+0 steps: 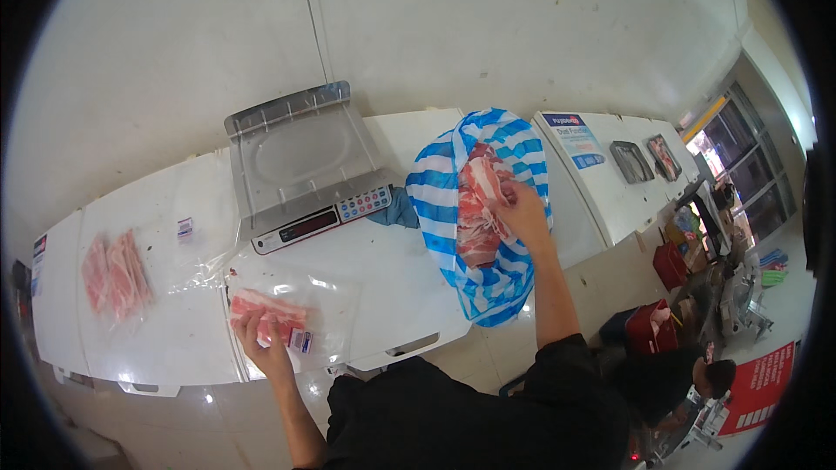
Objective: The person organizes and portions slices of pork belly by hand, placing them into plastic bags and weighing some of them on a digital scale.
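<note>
My left hand is at the near edge of the white top, its bent fingers on a clear plastic bag of sliced pork belly. The bag has a small printed label on its near right corner. My right hand reaches into a blue-and-white striped plastic bag. Its fingers are closed on some slices of pork belly at the top of the pile inside. The fingertips are partly hidden by the meat.
A metal weighing scale with a keypad stands behind the left bag, beside a blue cloth. Another clear bag of sliced meat lies far left. Two black trays are at right. A person in a dark cap is lower right.
</note>
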`<state>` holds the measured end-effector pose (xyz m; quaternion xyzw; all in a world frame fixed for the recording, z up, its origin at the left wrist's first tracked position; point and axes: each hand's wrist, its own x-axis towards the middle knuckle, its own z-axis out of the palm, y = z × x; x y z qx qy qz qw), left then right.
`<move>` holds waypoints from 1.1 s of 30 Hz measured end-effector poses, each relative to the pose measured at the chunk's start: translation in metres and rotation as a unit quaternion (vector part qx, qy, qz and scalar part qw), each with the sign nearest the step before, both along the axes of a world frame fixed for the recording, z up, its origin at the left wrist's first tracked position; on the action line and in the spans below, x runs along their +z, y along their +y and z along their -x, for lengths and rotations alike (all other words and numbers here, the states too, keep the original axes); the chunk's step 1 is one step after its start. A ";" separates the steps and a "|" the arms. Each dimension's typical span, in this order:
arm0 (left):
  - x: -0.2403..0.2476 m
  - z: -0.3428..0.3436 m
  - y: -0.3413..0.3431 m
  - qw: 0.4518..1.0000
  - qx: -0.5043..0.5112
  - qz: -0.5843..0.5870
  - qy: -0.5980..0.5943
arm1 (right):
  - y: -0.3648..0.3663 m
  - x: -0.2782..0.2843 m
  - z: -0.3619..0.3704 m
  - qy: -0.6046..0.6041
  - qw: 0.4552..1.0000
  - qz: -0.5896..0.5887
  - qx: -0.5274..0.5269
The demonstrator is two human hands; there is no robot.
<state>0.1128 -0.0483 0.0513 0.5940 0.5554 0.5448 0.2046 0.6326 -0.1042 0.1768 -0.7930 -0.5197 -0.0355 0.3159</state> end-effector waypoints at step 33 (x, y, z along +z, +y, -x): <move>0.091 -0.191 -0.047 0.734 -0.408 0.176 -0.514 | -0.024 -0.016 0.146 0.824 0.506 -0.027 0.254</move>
